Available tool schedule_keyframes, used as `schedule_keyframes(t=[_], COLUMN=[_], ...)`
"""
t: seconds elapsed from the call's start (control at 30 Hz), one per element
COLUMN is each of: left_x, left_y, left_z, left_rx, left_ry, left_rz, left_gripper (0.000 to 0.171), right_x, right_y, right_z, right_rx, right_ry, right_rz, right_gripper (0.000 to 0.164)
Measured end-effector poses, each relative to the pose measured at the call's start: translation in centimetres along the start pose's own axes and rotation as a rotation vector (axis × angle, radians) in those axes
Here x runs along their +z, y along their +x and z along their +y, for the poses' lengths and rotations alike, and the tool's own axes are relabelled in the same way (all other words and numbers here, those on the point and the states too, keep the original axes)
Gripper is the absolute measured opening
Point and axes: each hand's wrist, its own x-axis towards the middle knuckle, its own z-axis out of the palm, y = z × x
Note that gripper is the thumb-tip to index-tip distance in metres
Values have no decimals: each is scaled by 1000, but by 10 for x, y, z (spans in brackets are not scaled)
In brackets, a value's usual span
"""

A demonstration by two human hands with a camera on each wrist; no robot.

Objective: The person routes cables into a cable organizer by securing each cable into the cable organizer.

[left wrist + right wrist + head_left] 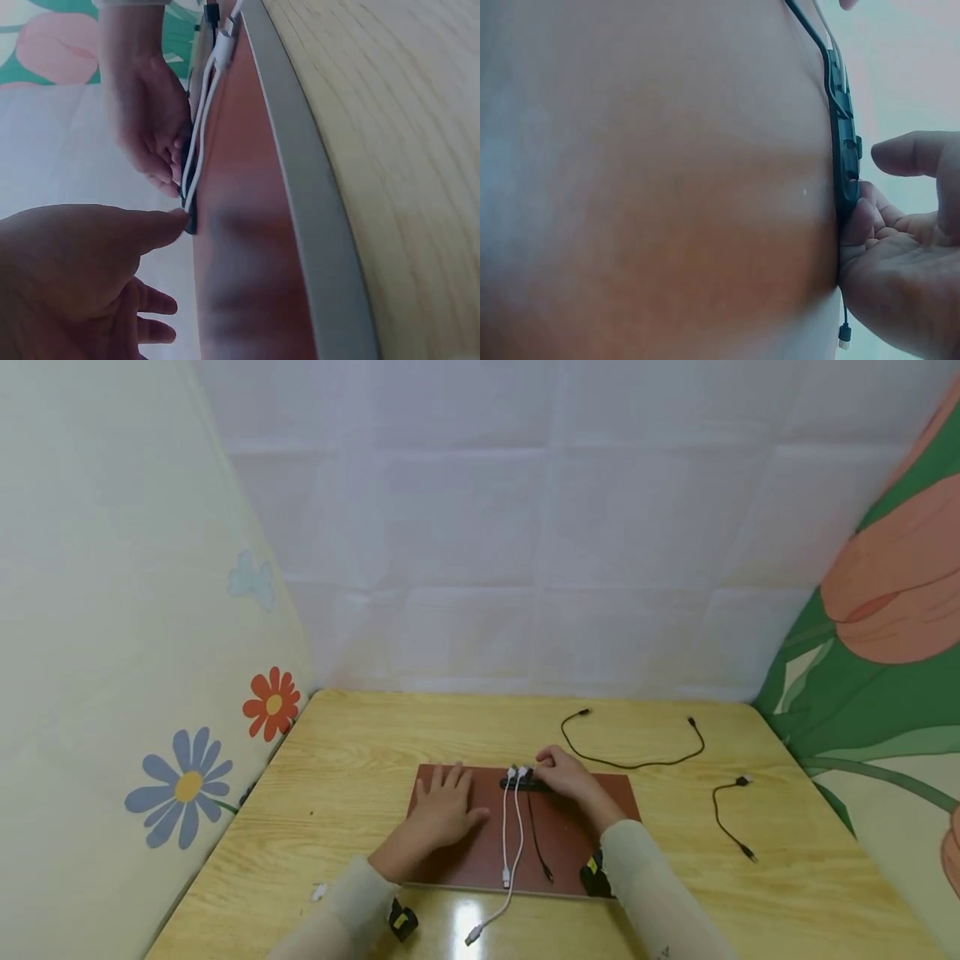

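Note:
A black cable organizer strip [514,784] with notches along it sits near the far edge of a reddish-brown board [555,839]. Two white USB cables [517,827] and one short black cable [535,827] run from its slots toward the near edge. My left hand [442,814] rests on the board's left part, fingers spread. At the strip's right end is my right hand [567,777]; in the right wrist view its fingers [859,225] are bent against the strip's end, while the thumb [907,152] stands apart from it. Nothing shows pinched between them.
On the wooden table [360,727], a long black cable [637,766] curves behind the board, and a shorter black cable [717,814] lies to the right. A small white scrap [319,892] is at the left. Cloth-covered walls surround the table's back and sides.

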Motion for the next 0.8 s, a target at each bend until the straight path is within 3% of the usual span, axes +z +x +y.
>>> schedule_keyframes(t=[0.3,0.47,0.8], left_x=[1,4,12], left_y=[-3,-6,-7], left_z=[-3,-4,-6], left_rx=[-32,-38,-24], left_ry=[2,77,242], left_rz=[-82,-130,-140], left_gripper=[79,81,81], right_x=[0,2,-2], right_y=[1,0,-2], right_z=[1,2,4], right_rx=[5,2,10], right_ry=[-5,-6,47], right_rz=[1,5,33], right_gripper=[36,36,35])
